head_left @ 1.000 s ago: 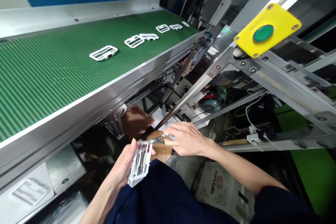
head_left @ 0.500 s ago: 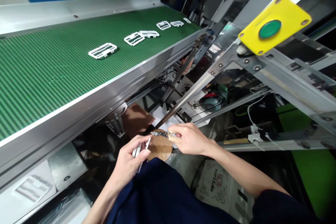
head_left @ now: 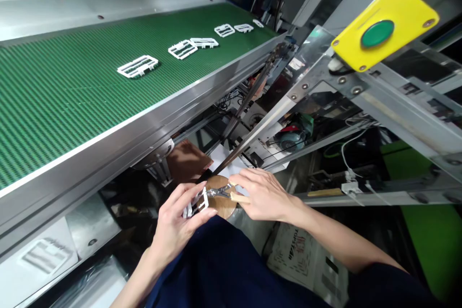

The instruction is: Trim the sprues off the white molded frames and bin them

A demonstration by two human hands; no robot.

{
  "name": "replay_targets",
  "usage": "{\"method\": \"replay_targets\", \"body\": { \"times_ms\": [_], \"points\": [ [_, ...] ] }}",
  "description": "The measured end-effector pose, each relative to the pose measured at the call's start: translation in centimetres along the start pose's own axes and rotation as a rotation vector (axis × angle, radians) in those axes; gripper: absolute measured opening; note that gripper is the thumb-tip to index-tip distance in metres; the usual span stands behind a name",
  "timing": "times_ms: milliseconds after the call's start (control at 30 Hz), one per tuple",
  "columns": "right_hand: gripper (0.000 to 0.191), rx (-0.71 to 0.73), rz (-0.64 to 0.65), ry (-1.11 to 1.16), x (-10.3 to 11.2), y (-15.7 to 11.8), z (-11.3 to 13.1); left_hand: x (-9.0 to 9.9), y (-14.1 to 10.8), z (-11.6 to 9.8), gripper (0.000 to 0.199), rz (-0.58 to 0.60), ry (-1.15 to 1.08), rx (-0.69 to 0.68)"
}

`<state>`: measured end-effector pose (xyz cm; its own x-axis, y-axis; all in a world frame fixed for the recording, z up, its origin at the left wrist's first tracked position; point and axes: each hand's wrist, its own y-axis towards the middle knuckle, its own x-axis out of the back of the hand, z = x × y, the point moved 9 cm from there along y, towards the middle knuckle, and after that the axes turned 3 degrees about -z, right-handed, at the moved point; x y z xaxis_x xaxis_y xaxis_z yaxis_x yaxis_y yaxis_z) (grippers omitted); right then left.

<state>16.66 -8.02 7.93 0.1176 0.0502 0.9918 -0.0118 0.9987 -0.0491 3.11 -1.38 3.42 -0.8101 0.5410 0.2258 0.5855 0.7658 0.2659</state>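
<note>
View: head camera
Left hand point(head_left: 176, 224): grasping a white plastic frame point(head_left: 195, 205), lower centre.
Right hand point(head_left: 263, 196): grasping wood-handled metal nippers point(head_left: 220, 191), their tip meeting the frame.
Work in hand: frame and nippers together above a round wooden board point(head_left: 224, 207).
Upper left: further white frames point(head_left: 137, 66) lie on a green conveyor belt point(head_left: 72, 106).

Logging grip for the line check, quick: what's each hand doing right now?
Left hand: closed, holding a white plastic moulded frame.
Right hand: closed, holding a wooden-handled metal tool.
</note>
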Motion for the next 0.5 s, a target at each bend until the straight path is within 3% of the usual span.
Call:
{"method": "replay_targets", "body": {
  "times_ms": [300,500],
  "points": [
    [0.016,0.068,0.026,-0.054,0.5,0.2,0.1,-0.3,0.0,-0.4,0.044,0.024,-0.013,-0.023],
    [0.012,0.021,0.059,-0.079,1.4,0.0,-0.4,-0.8,0.2,-0.4,0.046,0.044,-0.011,-0.071]
  ]
}}
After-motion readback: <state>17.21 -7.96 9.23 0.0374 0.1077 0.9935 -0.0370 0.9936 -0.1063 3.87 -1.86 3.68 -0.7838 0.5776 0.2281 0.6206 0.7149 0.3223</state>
